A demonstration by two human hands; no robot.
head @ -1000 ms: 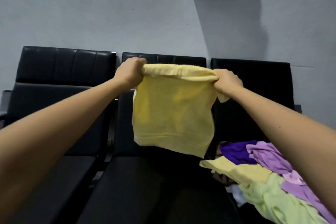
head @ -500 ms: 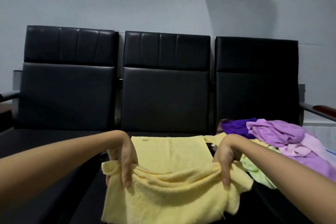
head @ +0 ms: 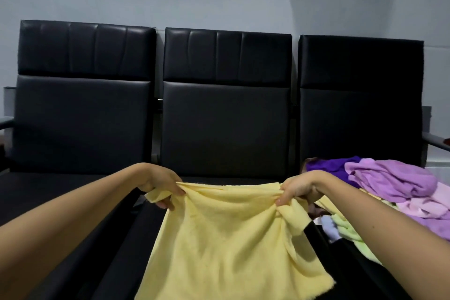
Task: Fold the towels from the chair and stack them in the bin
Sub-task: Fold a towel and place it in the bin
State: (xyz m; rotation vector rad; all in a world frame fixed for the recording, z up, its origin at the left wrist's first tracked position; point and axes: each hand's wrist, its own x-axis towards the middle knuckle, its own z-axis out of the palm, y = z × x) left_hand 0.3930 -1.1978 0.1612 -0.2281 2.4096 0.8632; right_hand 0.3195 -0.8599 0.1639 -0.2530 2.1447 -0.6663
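Head view, then: what is different from a second ago?

— The yellow towel (head: 226,238) has come down. A second ago it hung in the air in front of the chair back. Now it lies over the front of the middle seat of the black chair (head: 226,129) and spreads toward the camera.

— And the hands?

— Both are clenched on it. The left hand (head: 159,186) pinches a bunched corner on its side and the right hand (head: 298,190) grips the opposite one, so the far edge runs between them. Half a second ago they were nearer the camera, gathering a crease. They now sit farther back on the seat, with a thin strip of cloth showing behind them.

— So where does that leave the task?

— Early, I'd say. It looks like a fold in progress on this one towel, with the seat used as a folding surface. The pile of purple, pink and green towels (head: 389,185) sits unfolded on the right seat, just beside the right forearm.

— And the bin?

— It is not in view, so I cannot say whether anything is stacked yet.
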